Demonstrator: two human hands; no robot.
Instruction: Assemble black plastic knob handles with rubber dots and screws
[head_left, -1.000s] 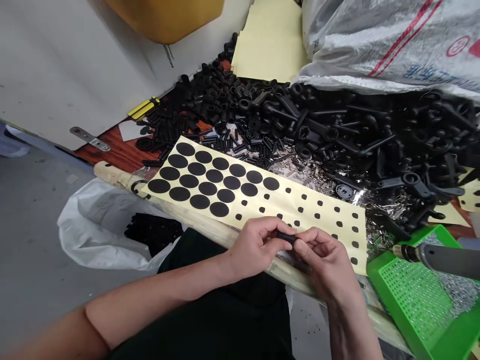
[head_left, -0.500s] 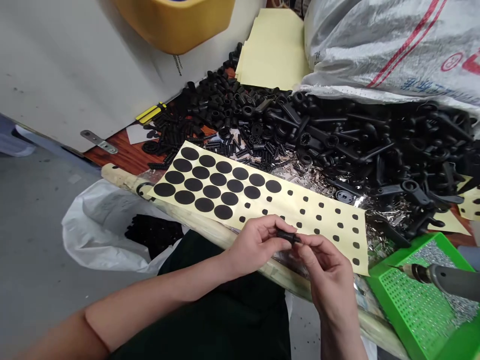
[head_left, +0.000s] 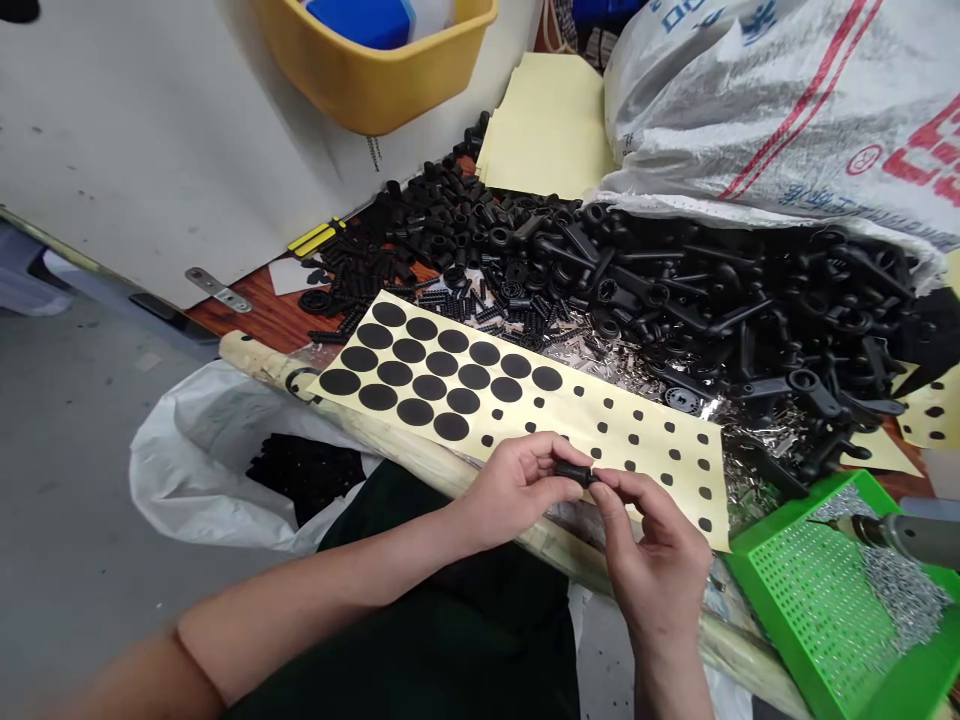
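A small black plastic part (head_left: 574,472) is pinched between both my hands at the table's near edge. My left hand (head_left: 517,487) grips its left end with thumb and fingers closed. My right hand (head_left: 651,545) presses fingertips against its right end. Just behind lies a pale yellow backing sheet (head_left: 600,425) carrying large black round stickers (head_left: 442,365) on its left half and small black dots on its right half.
A big heap of black plastic parts (head_left: 675,290) covers the table behind the sheet, with loose metal pieces (head_left: 615,350). A green perforated tray (head_left: 825,600) and a power screwdriver (head_left: 907,538) sit at right. A white bag of black parts (head_left: 217,460) hangs at left. A yellow bin (head_left: 375,80) and woven sack (head_left: 787,110) stand behind.
The camera tilted slightly, so everything sits a bit lower and rightward. My right hand's fingers shifted on the black part; both hands remain at the same spot.
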